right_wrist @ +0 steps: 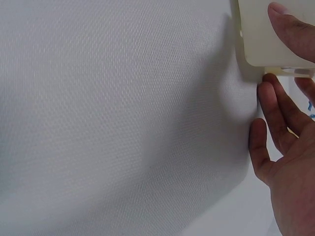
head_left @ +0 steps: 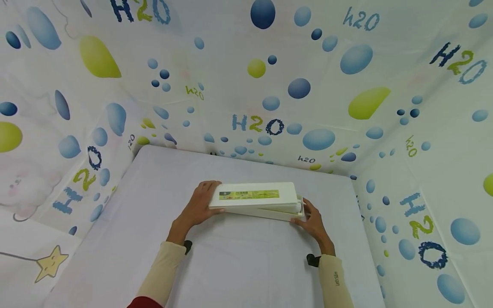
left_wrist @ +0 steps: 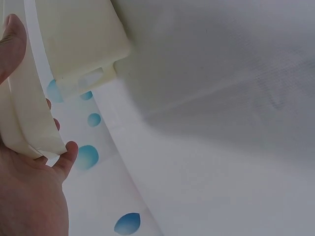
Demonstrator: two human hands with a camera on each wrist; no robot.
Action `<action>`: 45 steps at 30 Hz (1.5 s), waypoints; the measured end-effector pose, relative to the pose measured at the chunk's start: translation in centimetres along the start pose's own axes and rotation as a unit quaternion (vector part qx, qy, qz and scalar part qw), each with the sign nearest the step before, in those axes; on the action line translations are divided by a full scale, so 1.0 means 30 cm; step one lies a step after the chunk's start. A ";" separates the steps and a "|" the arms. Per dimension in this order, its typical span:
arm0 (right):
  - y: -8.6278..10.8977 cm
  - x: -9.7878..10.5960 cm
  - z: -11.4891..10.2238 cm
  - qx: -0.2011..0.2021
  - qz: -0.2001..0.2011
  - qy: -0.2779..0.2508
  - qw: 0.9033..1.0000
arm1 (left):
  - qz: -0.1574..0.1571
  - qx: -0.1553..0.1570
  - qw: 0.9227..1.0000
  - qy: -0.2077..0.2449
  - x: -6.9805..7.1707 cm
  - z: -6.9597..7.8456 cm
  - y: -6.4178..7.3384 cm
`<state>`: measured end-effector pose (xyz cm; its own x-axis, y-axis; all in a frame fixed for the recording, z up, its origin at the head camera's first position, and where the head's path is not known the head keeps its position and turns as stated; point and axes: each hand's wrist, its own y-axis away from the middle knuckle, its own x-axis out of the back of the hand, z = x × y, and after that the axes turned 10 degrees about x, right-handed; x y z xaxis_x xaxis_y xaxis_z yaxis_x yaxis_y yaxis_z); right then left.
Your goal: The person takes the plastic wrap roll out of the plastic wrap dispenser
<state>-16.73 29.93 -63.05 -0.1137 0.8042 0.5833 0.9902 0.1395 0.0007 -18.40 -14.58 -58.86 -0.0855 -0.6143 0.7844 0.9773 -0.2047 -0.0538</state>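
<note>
A long white box [head_left: 265,213] lies near the middle of the table, its white lid [head_left: 250,195] tilted over it. The lid bears a green and yellow label [head_left: 248,194]. My left hand [head_left: 199,205] grips the lid at its left end, thumb along the near edge. In the left wrist view the lid's end is apart from the box's left end [left_wrist: 83,39]. With thumb on the near side and fingers around the far corner, my right hand [head_left: 313,220] holds the box's right end. A white rounded end piece [head_left: 298,207] shows between lid and box there.
A white cloth covers the table [head_left: 246,265]. Behind and on both sides stand white hanging sheets [head_left: 231,77] printed with blue and green drops and lettering. The table's back edge runs along the foot of the rear sheet.
</note>
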 end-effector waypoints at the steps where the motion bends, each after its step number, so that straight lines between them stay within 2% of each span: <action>1: 0.001 0.001 -0.002 0.001 -0.001 -0.001 1.000 | 0.002 0.002 1.000 -0.001 0.002 0.000 0.004; 23: 0.013 0.007 0.015 0.007 0.003 -0.021 1.000 | 0.029 0.029 0.999 0.000 0.013 -0.021 0.079; 33: 0.019 0.007 0.017 0.012 0.002 -0.007 1.000 | 0.043 0.042 0.998 0.005 0.009 -0.048 0.089; 40: 0.022 0.009 0.010 0.029 0.005 -0.001 1.000 | 0.056 0.039 0.998 0.009 0.020 -0.056 0.105; 45: 0.022 0.010 0.009 0.025 0.002 -0.005 1.000 | 0.065 0.044 0.997 0.016 0.023 -0.068 0.116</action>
<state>-16.14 30.41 -63.11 -0.1102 0.8107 0.5750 0.9856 0.1637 -0.0419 -15.45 -17.26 -59.77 0.0385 -0.6552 0.7545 0.9936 -0.0552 -0.0987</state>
